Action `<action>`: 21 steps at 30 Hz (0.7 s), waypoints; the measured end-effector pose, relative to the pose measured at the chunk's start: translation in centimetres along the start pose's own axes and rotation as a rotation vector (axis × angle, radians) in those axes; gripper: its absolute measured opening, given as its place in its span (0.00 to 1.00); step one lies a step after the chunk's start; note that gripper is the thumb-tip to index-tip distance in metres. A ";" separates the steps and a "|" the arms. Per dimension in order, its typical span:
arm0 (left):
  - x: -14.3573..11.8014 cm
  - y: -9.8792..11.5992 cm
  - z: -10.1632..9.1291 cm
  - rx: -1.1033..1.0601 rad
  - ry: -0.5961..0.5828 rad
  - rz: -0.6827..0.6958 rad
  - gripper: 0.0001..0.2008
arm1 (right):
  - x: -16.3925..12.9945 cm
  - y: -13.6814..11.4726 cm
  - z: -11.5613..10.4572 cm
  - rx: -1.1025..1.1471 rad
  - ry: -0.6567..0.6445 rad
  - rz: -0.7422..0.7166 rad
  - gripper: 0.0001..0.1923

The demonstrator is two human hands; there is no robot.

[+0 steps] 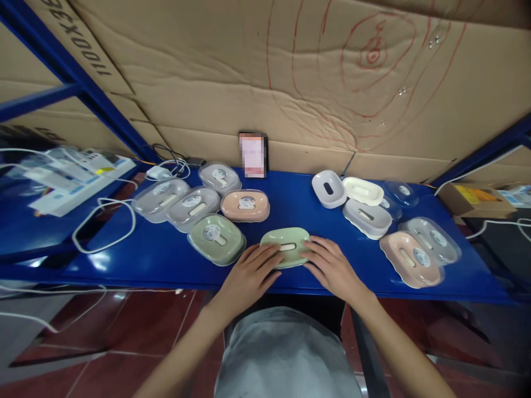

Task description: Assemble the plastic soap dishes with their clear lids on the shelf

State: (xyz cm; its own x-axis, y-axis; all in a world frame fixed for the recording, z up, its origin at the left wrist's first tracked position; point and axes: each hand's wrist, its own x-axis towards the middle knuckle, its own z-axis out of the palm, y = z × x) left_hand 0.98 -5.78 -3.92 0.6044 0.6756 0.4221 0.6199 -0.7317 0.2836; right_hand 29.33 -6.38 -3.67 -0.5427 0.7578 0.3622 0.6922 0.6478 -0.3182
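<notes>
Green plastic soap dish (285, 246) on the blue counter (166, 254) lies between the fingers of left hand (249, 276) and right hand (332, 268), spread flat on its ends, probably light, stiff and slippery, best gripped by its rim.

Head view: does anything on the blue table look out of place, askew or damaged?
Nothing looks damaged or spilled. On the blue table, the soap boxes at the right lie jumbled: a clear lid sits loose beside a cream tray. Both hands, left hand and right hand, rest on a green soap box.
</notes>
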 end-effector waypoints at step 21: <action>-1.0 0.1 0.4 0.004 0.066 -0.036 0.14 | -0.5 13.4 -10.1 -0.442 -0.006 0.897 0.29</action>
State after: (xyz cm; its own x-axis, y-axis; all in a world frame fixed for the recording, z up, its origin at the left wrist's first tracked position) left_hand 0.65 -6.43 -4.69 0.5477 0.6939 0.4674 0.6424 -0.7067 0.2964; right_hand 43.72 1.17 0.76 0.2655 0.9534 0.1436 0.9612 -0.2501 -0.1168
